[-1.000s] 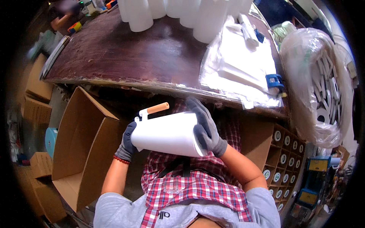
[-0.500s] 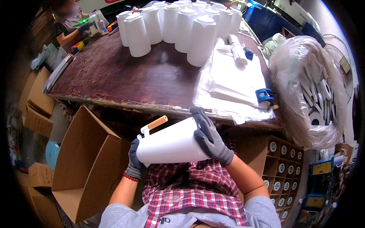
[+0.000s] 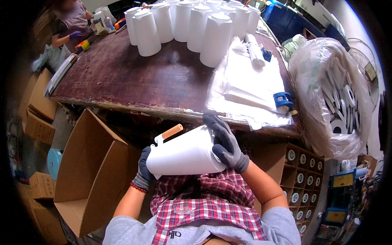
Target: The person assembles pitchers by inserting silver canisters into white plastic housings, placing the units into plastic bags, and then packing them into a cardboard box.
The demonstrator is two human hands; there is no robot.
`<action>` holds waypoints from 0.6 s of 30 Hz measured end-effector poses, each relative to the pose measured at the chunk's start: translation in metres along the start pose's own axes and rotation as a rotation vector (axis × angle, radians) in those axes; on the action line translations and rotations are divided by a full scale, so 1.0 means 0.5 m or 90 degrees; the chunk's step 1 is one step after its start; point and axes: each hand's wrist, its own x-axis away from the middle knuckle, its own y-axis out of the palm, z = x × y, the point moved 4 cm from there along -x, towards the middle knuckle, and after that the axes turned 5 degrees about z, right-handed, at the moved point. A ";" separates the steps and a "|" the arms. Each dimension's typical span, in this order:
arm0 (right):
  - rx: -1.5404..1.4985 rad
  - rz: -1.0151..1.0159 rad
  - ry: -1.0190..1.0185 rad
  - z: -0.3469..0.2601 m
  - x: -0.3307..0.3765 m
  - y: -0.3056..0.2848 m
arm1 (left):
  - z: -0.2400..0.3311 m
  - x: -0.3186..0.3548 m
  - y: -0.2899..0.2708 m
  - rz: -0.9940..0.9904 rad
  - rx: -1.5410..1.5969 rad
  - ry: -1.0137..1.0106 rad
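A white jug (image 3: pixel 185 154) with a light wooden handle (image 3: pixel 172 131) lies on its side in the air in front of my apron. Its narrower spout end points left and its wide base points right. My left hand (image 3: pixel 144 167), in a grey glove, is closed around the spout end. At the base is my gloved right hand (image 3: pixel 227 143), with thumb and fingers set against the base and its rim. What lies under the right palm is hidden. Beyond my hands, several upright white lidded jugs (image 3: pixel 215 43) stand grouped on the dark wooden table (image 3: pixel 118 79).
White plastic bags or sheets (image 3: pixel 249 87) and a blue tape dispenser (image 3: pixel 283 99) lie at the table's right. A clear bag of white parts (image 3: pixel 322 98) stands beyond. Below are an open carton (image 3: pixel 87 171) and a divided carton (image 3: pixel 294 173). A co-worker (image 3: pixel 72 24) is at far left.
My right hand has shifted slightly at the jug's base, where a rim edge now shows. The jug stays nearly in place. At far left the co-worker's gloved hand has drawn back.
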 end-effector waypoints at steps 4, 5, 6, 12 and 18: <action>0.043 -0.038 -0.003 -0.009 -0.004 -0.008 | 0.033 0.010 0.035 -0.033 0.010 -0.006; 0.068 -0.031 0.034 -0.008 -0.003 -0.005 | 0.036 0.011 0.043 -0.024 0.010 0.011; 0.092 -0.024 0.066 -0.011 -0.004 0.005 | 0.040 0.015 0.053 -0.015 0.007 0.033; -0.033 0.021 0.256 0.033 0.022 0.018 | 0.048 0.021 0.057 0.018 0.028 0.043; 0.084 -0.021 0.191 0.021 0.030 0.018 | 0.028 0.008 0.014 -0.022 -0.070 0.045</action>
